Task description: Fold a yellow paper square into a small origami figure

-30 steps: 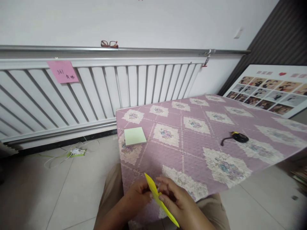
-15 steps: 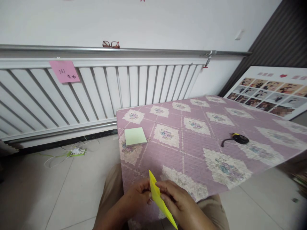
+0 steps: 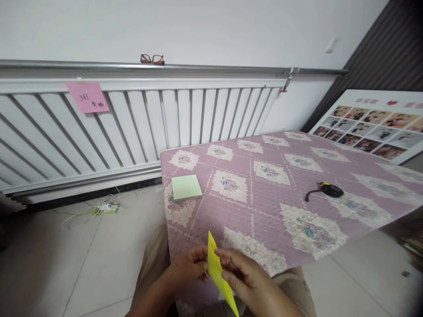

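Note:
A yellow piece of folded paper [image 3: 218, 273] is held up between my two hands at the table's near edge, its pointed end upward. My left hand [image 3: 190, 268] pinches its left side. On the right side, the fingers and thumb of my right hand [image 3: 243, 275] close on the paper. Farther back on the left of the table lies a pale green pad of square paper [image 3: 186, 187].
A purple flowered cloth covers the table [image 3: 264, 207]. A black object with a cord or strap [image 3: 331, 190] lies on its right part. Behind stand a white radiator [image 3: 198, 114] with glasses [image 3: 152, 59] above, and a photo board [image 3: 370, 123]. A power strip [image 3: 107, 208] sits on the floor.
The yellow paper is slightly more upright, its lower end shifted a little left. Both hands keep hold of it, with small finger movements.

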### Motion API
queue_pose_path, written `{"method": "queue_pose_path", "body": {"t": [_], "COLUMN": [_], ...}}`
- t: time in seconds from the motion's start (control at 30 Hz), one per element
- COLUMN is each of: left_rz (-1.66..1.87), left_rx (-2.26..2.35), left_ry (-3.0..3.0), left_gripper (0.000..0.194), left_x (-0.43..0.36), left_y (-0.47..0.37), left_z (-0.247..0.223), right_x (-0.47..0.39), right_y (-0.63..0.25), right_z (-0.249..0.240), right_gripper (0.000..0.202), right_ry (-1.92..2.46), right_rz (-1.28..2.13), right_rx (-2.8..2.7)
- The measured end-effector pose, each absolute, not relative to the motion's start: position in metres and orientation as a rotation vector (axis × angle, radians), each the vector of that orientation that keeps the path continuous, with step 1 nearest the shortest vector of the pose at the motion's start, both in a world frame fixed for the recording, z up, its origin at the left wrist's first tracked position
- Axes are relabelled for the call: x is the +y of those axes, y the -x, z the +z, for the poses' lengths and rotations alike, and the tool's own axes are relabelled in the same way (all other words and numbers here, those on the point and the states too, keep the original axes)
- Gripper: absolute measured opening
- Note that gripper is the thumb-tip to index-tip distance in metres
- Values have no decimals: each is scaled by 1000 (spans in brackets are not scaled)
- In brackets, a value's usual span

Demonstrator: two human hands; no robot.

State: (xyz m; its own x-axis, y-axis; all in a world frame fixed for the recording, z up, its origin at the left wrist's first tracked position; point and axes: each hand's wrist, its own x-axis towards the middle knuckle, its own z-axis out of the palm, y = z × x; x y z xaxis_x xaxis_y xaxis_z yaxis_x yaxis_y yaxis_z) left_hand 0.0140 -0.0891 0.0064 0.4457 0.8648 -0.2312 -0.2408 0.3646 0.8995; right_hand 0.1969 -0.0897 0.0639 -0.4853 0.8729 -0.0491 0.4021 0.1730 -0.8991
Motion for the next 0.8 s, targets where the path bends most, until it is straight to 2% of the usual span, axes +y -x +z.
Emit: {"method": "queue_pose_path", "body": {"t": [0.4,0.5,0.67,0.8], "left_rz": [849,844,830,873], "left_rx": [726,729,829,954], "left_ry": [-770,-771,-914,-996], "left_gripper": [27,29,31,52], "left_x": [-92,-93,-91,-87], "left_y": [-15,-15,-18,-22], "left_z": [3,3,-3,-9], "right_x": [-89,-89,-87,-84], "right_y": [-202,-201,-198,-195], "right_z": [65,65,60,53], "right_gripper": [33,31,25,20], "right_ry": [1135,1157,1222,1278], "right_rz": [1530,1431,1037,850], "right_rx": [-1806,-1882,-2097,-2170]}}
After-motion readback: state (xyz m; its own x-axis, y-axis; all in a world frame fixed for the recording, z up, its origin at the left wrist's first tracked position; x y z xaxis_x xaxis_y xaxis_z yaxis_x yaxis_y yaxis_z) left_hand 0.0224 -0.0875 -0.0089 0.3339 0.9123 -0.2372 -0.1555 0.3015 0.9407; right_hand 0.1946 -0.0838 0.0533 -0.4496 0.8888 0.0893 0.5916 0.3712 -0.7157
